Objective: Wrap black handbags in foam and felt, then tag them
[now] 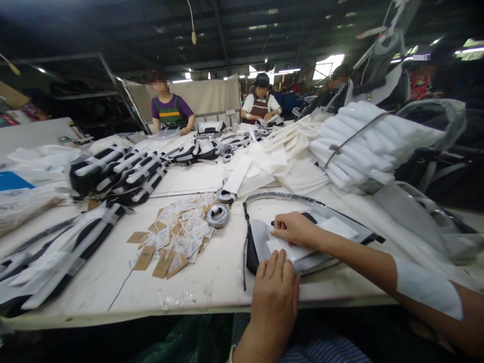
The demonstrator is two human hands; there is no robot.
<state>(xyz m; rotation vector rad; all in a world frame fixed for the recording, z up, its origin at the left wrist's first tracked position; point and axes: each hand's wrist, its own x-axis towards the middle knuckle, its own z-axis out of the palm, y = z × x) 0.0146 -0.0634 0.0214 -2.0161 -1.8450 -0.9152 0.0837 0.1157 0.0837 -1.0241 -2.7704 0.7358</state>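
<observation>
In front of me a black handbag (254,254) lies on the table, partly covered with pale wrapping; its strap (283,195) is wound in greyish plastic and arches behind it. My left hand (276,287) lies over the bag's near edge, fingers stretched out side by side on the white sheets (282,248). Above the middle of the bag, my right hand (297,229) is closed, thumb and fingertips together at the white wrapping. What those fingertips pinch is too small to make out. A small black piece (309,217) shows just behind the right hand.
Brown and white hang tags (166,242) lie loose to the left, beside grey rolled straps (218,216). Wrapped black bags (117,169) are piled further left. White foam sheets (295,141) and a tied white bundle (355,143) stand behind. Co-workers (260,103) work across the table.
</observation>
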